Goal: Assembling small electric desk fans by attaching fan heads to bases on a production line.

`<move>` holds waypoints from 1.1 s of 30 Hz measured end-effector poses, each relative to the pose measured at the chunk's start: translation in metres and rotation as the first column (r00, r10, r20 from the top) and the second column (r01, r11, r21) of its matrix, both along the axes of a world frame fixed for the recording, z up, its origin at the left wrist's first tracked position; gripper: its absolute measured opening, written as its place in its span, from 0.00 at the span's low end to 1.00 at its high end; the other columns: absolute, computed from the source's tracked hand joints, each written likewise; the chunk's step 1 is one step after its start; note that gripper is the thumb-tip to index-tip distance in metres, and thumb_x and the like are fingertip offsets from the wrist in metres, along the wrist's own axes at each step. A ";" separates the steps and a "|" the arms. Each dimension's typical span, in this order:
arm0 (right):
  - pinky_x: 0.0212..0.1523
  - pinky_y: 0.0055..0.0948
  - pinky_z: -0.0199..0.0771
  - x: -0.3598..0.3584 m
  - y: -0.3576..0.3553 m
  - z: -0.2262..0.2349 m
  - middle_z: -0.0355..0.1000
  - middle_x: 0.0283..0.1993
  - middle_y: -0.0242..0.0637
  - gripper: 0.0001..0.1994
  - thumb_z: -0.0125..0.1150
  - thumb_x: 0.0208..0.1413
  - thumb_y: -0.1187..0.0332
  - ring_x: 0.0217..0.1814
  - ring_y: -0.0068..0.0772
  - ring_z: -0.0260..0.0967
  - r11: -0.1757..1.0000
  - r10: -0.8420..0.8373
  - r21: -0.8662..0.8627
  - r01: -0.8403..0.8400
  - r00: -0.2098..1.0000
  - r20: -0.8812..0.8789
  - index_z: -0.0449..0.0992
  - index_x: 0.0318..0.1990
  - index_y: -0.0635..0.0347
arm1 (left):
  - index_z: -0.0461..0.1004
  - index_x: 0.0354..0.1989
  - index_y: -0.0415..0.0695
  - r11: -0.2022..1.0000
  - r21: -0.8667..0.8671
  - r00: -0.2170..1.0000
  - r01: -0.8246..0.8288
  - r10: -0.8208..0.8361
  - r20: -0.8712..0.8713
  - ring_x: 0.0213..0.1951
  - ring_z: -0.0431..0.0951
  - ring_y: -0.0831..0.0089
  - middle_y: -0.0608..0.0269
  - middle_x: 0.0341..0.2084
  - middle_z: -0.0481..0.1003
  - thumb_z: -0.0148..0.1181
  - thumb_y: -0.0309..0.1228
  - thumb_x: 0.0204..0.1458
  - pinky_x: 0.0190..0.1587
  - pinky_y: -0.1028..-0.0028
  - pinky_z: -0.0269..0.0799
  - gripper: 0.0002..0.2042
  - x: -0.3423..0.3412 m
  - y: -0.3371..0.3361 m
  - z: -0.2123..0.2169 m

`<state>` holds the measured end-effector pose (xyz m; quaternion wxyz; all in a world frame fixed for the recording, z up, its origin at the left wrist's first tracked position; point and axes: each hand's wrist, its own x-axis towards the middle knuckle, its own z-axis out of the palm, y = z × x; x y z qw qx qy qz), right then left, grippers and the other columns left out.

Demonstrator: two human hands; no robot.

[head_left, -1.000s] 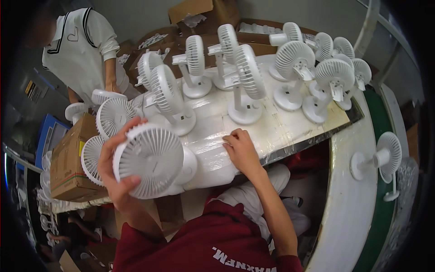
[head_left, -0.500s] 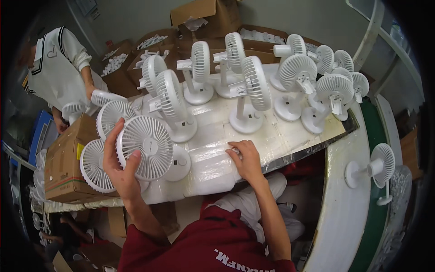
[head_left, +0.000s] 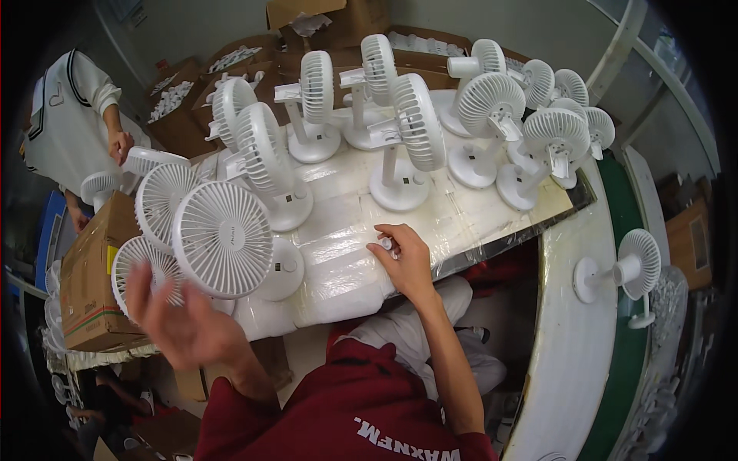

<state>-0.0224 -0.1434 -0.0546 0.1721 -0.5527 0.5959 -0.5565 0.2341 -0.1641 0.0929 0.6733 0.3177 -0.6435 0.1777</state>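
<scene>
My left hand (head_left: 188,323), smeared by motion, is in front of the white desk fans at the table's left end. Its fingers look spread, with nothing visible in them. Closest to it is a fan (head_left: 223,240) whose round grille faces up toward me. Another white fan (head_left: 142,269) is partly hidden behind the fingers. My right hand (head_left: 407,261) is low over the table's front edge, its thumb and fingers closed on a small white round piece (head_left: 386,243). Just beyond it stands a fan (head_left: 400,184) on a round base, its head turned sideways.
Several white fans (head_left: 492,104) crowd the back and right of the plastic-covered table (head_left: 342,250). A cardboard box (head_left: 96,269) stands at the left end, near a co-worker (head_left: 73,127) touching a fan. One fan (head_left: 638,265) stands on the side bench at right. Open cartons (head_left: 173,100) line the back.
My left hand has let go of the near fan's grille and pulled back toward me. The whole view has shifted slightly. The right hand still pinches the small white piece.
</scene>
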 end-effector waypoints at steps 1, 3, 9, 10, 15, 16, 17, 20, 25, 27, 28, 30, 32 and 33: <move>0.33 0.22 0.67 0.004 -0.001 -0.002 0.72 0.35 0.34 0.17 0.68 0.48 0.76 0.29 0.27 0.63 1.000 -0.002 0.006 0.002 1.000 0.000 0.78 0.47 0.65 | 0.73 0.43 0.46 0.987 -0.122 0.994 0.100 -0.094 0.056 0.52 0.72 0.63 0.55 0.49 0.73 0.59 0.20 0.45 0.53 0.65 0.68 0.14 0.002 0.007 -0.008; 0.35 0.23 0.67 0.009 -0.003 -0.006 0.71 0.37 0.35 0.20 0.67 0.47 0.77 0.31 0.27 0.64 1.000 -0.017 -0.011 0.017 0.999 -0.038 0.76 0.50 0.64 | 0.72 0.36 0.47 0.917 -0.221 0.943 0.332 -0.313 0.116 0.38 0.71 0.70 0.62 0.38 0.74 0.60 0.22 0.41 0.41 0.70 0.68 0.12 -0.022 0.016 -0.023; 0.39 0.25 0.70 0.017 0.001 -0.003 0.68 0.43 0.38 0.27 0.65 0.45 0.82 0.36 0.29 0.65 0.997 -0.045 -0.070 0.037 0.994 -0.101 0.70 0.57 0.63 | 0.76 0.44 0.40 0.589 0.640 0.782 0.493 -0.622 -0.031 0.32 0.72 0.66 0.60 0.36 0.75 0.64 0.20 0.40 0.38 0.70 0.71 0.18 -0.099 -0.003 -0.105; 0.39 0.26 0.70 0.018 0.002 -0.002 0.68 0.44 0.39 0.28 0.64 0.45 0.83 0.37 0.30 0.65 0.995 -0.054 -0.084 0.045 0.993 -0.104 0.69 0.58 0.63 | 0.77 0.43 0.39 0.433 0.721 0.765 0.541 -0.610 -0.207 0.32 0.72 0.66 0.60 0.36 0.75 0.65 0.21 0.41 0.39 0.72 0.70 0.17 -0.107 -0.007 -0.112; 0.42 0.34 0.73 0.027 0.010 0.003 0.66 0.49 0.42 0.29 0.61 0.46 0.83 0.38 0.39 0.69 0.997 -0.032 -0.076 0.023 0.992 -0.118 0.68 0.59 0.61 | 0.78 0.45 0.40 0.358 0.787 0.742 0.503 -0.646 -0.180 0.33 0.72 0.68 0.61 0.35 0.76 0.65 0.22 0.42 0.41 0.74 0.70 0.17 -0.107 -0.012 -0.125; 0.42 0.34 0.73 0.026 0.013 0.003 0.66 0.49 0.42 0.29 0.61 0.46 0.83 0.38 0.39 0.69 0.997 -0.033 -0.069 0.025 0.993 -0.118 0.68 0.59 0.61 | 0.78 0.45 0.40 0.352 0.790 0.741 0.503 -0.646 -0.184 0.33 0.72 0.68 0.61 0.35 0.76 0.65 0.22 0.42 0.41 0.74 0.70 0.17 -0.108 -0.010 -0.125; 0.42 0.34 0.73 0.026 0.016 0.003 0.66 0.49 0.42 0.29 0.61 0.46 0.83 0.39 0.39 0.69 0.997 -0.037 -0.072 0.028 0.992 -0.119 0.68 0.59 0.61 | 0.78 0.45 0.39 0.333 0.799 0.737 0.500 -0.649 -0.190 0.33 0.72 0.69 0.61 0.35 0.75 0.64 0.21 0.43 0.41 0.74 0.70 0.17 -0.107 -0.008 -0.125; 0.43 0.35 0.73 0.027 0.025 0.003 0.67 0.48 0.42 0.29 0.61 0.46 0.83 0.41 0.40 0.70 0.996 -0.046 -0.078 0.037 0.991 -0.125 0.68 0.59 0.61 | 0.78 0.47 0.38 0.278 0.826 0.724 0.491 -0.657 -0.210 0.34 0.71 0.72 0.61 0.36 0.75 0.63 0.18 0.44 0.41 0.76 0.69 0.18 -0.107 -0.003 -0.125; 0.43 0.34 0.74 0.022 0.039 0.006 0.67 0.49 0.43 0.29 0.61 0.46 0.83 0.44 0.41 0.71 0.998 -0.030 -0.068 0.020 0.988 -0.150 0.68 0.59 0.62 | 0.79 0.45 0.38 0.126 0.844 0.720 0.521 -0.597 -0.355 0.34 0.70 0.74 0.63 0.35 0.76 0.63 0.18 0.47 0.41 0.77 0.68 0.15 -0.111 0.007 -0.123; 0.44 0.34 0.74 0.024 0.041 0.007 0.67 0.50 0.43 0.29 0.61 0.46 0.83 0.44 0.41 0.71 0.997 -0.030 -0.077 0.021 0.992 -0.124 0.68 0.59 0.62 | 0.79 0.45 0.38 0.098 0.838 0.716 0.537 -0.578 -0.391 0.34 0.70 0.74 0.63 0.34 0.75 0.63 0.18 0.47 0.41 0.77 0.68 0.14 -0.110 0.009 -0.121; 0.45 0.34 0.74 0.025 0.042 0.009 0.67 0.50 0.43 0.28 0.62 0.46 0.82 0.45 0.41 0.71 0.996 -0.033 -0.089 0.024 0.994 -0.101 0.68 0.59 0.62 | 0.80 0.44 0.38 0.072 0.829 0.710 0.555 -0.560 -0.427 0.33 0.70 0.74 0.63 0.34 0.75 0.64 0.19 0.47 0.40 0.78 0.68 0.14 -0.109 0.009 -0.119; 0.47 0.34 0.74 0.026 0.044 0.011 0.68 0.51 0.43 0.28 0.63 0.45 0.81 0.46 0.42 0.71 0.993 -0.037 -0.111 0.031 0.998 -0.056 0.68 0.58 0.63 | 0.81 0.44 0.39 0.021 0.805 0.694 0.593 -0.521 -0.497 0.32 0.70 0.75 0.64 0.33 0.75 0.64 0.20 0.48 0.40 0.79 0.68 0.13 -0.108 0.010 -0.116; 0.50 0.34 0.72 0.018 0.061 0.015 0.69 0.50 0.44 0.27 0.67 0.42 0.79 0.47 0.42 0.69 0.962 -0.199 -0.223 0.157 0.963 -0.184 0.71 0.54 0.65 | 0.80 0.44 0.39 0.025 0.794 0.685 0.607 -0.524 -0.506 0.32 0.70 0.75 0.64 0.33 0.75 0.64 0.19 0.48 0.40 0.79 0.68 0.13 -0.108 0.016 -0.112; 0.53 0.36 0.70 0.010 0.081 0.016 0.70 0.50 0.44 0.25 0.67 0.42 0.77 0.50 0.46 0.68 0.934 -0.324 -0.230 0.275 0.921 -0.215 0.72 0.52 0.65 | 0.80 0.44 0.38 0.032 0.786 0.678 0.617 -0.528 -0.511 0.32 0.70 0.75 0.64 0.33 0.75 0.65 0.19 0.48 0.40 0.79 0.68 0.13 -0.108 0.017 -0.112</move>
